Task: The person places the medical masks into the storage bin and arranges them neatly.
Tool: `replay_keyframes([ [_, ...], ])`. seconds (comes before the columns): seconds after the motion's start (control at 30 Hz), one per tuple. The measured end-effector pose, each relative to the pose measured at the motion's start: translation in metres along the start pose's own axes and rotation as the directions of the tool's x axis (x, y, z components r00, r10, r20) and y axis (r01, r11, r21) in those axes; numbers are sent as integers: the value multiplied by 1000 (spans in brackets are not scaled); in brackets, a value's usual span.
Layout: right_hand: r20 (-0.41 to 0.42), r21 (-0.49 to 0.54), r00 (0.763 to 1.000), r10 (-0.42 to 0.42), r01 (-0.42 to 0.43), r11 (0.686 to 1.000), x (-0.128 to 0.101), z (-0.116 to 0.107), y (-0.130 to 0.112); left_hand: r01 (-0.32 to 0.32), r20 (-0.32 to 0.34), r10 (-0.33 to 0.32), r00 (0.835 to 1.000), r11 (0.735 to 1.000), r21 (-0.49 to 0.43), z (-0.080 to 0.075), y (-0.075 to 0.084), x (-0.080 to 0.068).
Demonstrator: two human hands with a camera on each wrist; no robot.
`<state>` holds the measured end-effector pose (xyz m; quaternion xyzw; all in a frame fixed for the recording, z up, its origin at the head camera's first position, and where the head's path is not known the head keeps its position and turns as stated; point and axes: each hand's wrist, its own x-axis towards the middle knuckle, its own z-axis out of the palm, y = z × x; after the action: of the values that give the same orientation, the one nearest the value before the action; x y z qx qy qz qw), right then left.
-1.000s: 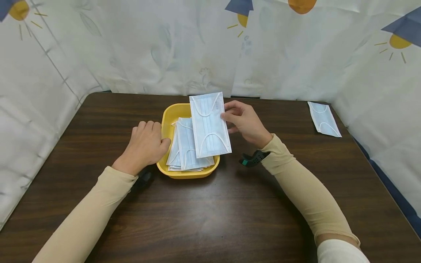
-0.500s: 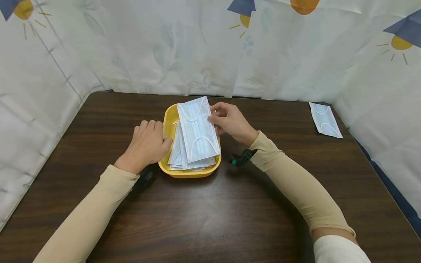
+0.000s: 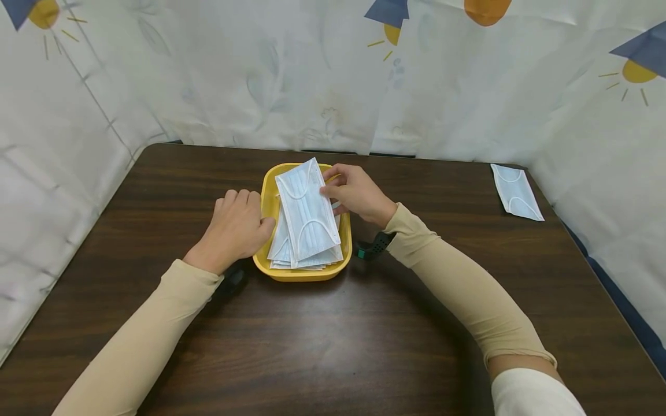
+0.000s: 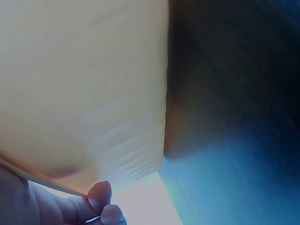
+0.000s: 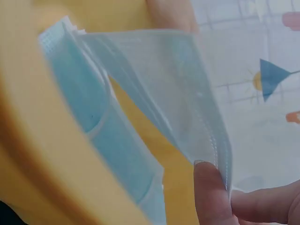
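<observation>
A yellow plastic basket (image 3: 302,277) stands near the far side of the table with a pile of light blue face masks (image 5: 117,145) inside. My left hand (image 3: 234,231) grips its left rim, with fingertips (image 4: 100,196) curled at the edge in the left wrist view. Between thumb and fingers, my right hand (image 3: 359,193) pinches the side edge of one face mask (image 3: 307,214). That mask slants over the pile, its pinched edge raised above the other masks in the right wrist view. Both its white ear loops face up.
Another face mask (image 3: 517,192) lies flat at the table's far right corner. The dark brown wooden table (image 3: 333,346) reaches a printed white curtain (image 3: 333,86) at the back and sides. A black wrist strap (image 3: 376,247) hangs by the right wrist.
My right hand has carried the pinched face mask left and lower, from above the basket's right side to over the pile. The left hand stays on the rim.
</observation>
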<state>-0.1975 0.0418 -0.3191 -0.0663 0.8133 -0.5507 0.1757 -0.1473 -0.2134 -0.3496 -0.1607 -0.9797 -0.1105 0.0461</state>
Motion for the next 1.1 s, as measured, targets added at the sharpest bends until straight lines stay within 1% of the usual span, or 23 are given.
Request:
replay_keyframes([
  [0.27,13,-60,1000,17,-16,998,0,2,-4,3,2,-3,1000,1000,-9,-1,2,0],
  [0.47,45,-83,998,55,-51,995,0,0,-4,1,11,-1,1000,1000,-8,-2,2,0],
  [0.53,55,-73,996,74,-70,995,-1,0,-4,-2,11,2,1000,1000,-10,-2,2,1],
  [0.67,72,-42,994,83,-80,996,-3,-3,-5,-3,7,3,1000,1000,-8,-2,3,1],
  [0.87,111,50,993,46,-52,997,-8,-10,-3,-7,-5,7,1000,1000,-6,-1,4,1],
  [0.97,115,48,992,57,-63,997,-13,-14,-4,-8,-5,8,1000,1000,-7,-1,3,0],
  [1.1,118,14,990,83,-85,996,-17,-18,-6,-4,4,4,1000,1000,-3,-1,3,-1],
])
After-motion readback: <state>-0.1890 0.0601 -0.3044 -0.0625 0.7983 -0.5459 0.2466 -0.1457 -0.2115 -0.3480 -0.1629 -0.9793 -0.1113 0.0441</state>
